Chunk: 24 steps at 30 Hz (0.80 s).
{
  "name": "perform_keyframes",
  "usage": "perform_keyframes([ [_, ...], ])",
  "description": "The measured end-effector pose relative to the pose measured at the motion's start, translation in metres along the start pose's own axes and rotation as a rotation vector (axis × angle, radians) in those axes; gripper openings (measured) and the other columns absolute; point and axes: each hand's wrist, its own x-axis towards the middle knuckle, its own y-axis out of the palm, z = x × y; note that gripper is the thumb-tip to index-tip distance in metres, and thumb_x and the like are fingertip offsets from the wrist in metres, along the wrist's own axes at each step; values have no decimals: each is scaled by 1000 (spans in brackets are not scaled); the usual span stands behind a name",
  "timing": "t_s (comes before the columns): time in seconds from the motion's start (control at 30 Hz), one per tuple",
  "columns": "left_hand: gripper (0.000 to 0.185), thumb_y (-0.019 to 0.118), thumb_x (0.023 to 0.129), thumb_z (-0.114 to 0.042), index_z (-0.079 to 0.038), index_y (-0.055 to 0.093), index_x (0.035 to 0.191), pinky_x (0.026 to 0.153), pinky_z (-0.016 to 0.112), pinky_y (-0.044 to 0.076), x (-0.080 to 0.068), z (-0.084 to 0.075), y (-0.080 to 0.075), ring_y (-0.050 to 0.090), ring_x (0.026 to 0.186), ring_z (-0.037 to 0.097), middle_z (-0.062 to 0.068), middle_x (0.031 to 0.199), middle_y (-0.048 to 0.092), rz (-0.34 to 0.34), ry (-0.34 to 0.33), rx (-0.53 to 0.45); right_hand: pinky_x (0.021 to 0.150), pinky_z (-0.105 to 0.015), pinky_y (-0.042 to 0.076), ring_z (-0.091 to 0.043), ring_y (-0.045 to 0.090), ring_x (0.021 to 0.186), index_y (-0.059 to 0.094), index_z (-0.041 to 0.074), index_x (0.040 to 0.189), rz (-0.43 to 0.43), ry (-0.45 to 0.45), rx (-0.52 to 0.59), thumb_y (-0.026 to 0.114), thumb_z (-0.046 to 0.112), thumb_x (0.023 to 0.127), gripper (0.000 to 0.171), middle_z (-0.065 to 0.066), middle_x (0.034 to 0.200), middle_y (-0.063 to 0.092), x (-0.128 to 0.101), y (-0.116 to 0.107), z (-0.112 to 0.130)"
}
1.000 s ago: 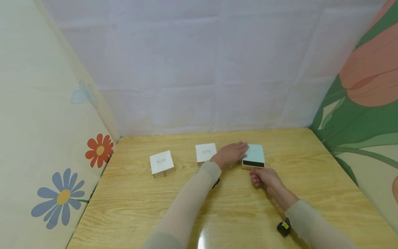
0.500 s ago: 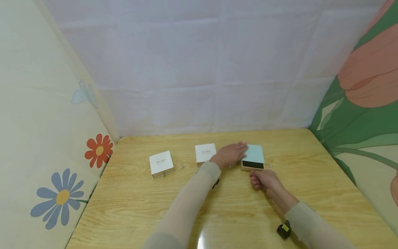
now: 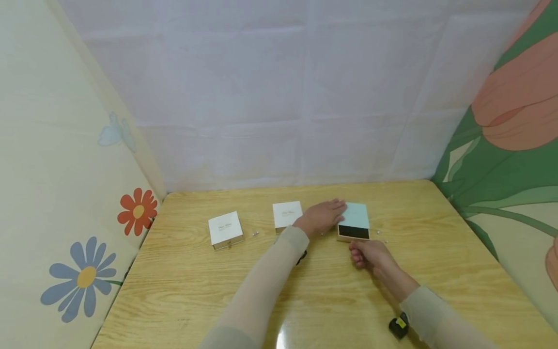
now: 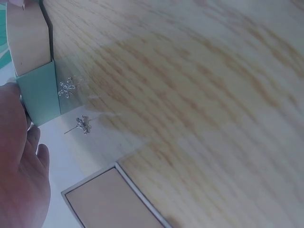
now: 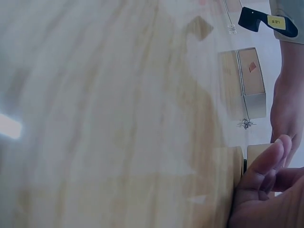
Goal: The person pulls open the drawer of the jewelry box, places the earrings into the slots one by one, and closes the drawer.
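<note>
Little has moved since a second ago: our right hand (image 3: 368, 251) has drawn the teal box's (image 3: 356, 215) dark drawer (image 3: 353, 232) slightly further out, fingers curled at its front edge. Our left hand (image 3: 323, 216) rests flat on the sleeve. Two white boxes (image 3: 225, 229) sit left on the wooden table (image 3: 183, 291).

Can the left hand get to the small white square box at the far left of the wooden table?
Probably yes. The left hand rests on the mint-green box, and the far-left white box sits across bare table.
</note>
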Motion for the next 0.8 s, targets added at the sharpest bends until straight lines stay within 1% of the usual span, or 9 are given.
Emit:
perform_keyframes([
  [0.1,56,21,113,-41,-17,17,163,127,28,12,-1,0,-1,10,156,13,-4,170,14,0,-2,-5,52,-20,50,-7,56,58,63,-9,100,6,-5,3,50,6,103,20,0,67,63,-1,0,0],
  [0.3,56,21,113,-40,-16,17,163,127,30,13,0,1,0,12,156,15,-2,170,15,-3,7,3,53,-20,51,-8,57,58,65,-6,96,-17,0,-13,51,7,102,20,0,67,64,-1,1,-1],
  [0.6,56,19,113,-41,-17,18,163,127,28,13,2,1,1,12,156,13,-4,169,14,1,7,27,54,-21,51,-8,57,59,65,-6,98,-29,10,-43,51,9,102,20,0,69,64,-4,1,-3],
  [0.8,56,19,113,-40,-16,17,163,127,29,13,2,1,1,11,156,14,-3,170,14,4,12,35,54,-22,51,-9,57,59,64,-6,98,-29,14,-40,52,8,102,19,0,68,63,-6,2,-3],
])
